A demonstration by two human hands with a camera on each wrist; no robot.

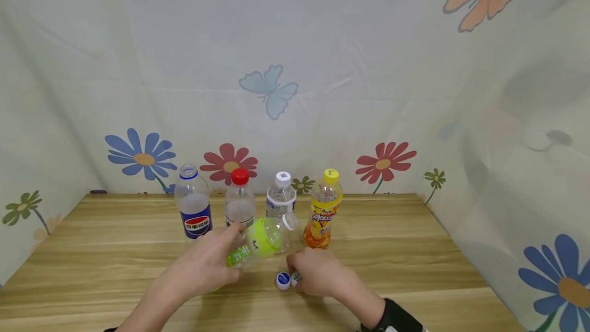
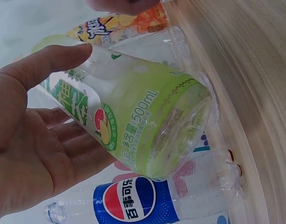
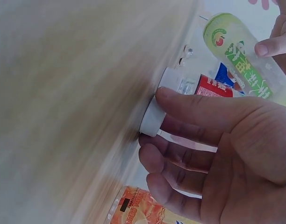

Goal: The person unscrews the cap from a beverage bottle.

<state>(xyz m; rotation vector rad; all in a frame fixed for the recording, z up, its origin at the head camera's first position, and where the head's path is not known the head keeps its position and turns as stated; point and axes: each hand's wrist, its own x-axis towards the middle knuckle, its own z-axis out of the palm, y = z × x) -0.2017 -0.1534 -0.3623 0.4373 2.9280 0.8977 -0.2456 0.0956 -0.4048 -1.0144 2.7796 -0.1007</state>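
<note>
Left grip: the left hand [image 1: 205,261] wraps the green-labelled bottle [image 1: 260,240], thumb along one side, fingers round the other.
Right grip: the right hand [image 1: 322,274] has a narrow hold, thumb and index finger closing on the white cap [image 1: 296,277] at the table [image 1: 392,270].
Bottle place: in front of the row of standing bottles, left of the right hand.
Bottle axis: tilted; its length slants from the base at lower left to the neck at upper right, mouth end higher and aimed to the person's right. Whether the base touches the table cannot be told.
Cap facing: printed top upward, partly hidden by fingers.
Left arm: comes in from lower left, back of the hand up.
Right arm: comes in from lower right, a black wristband [image 1: 394,316] on it; the back of the hand faces up, fingertips bent down.
Beside the white cap: the blue-topped cap [image 1: 283,280], printed face up.
Row behind: from left, the uncapped Pepsi bottle [image 1: 195,214], the red-capped bottle [image 1: 240,204], the white-capped bottle [image 1: 280,201] and the yellow-capped orange drink [image 1: 323,214], all upright.
</note>
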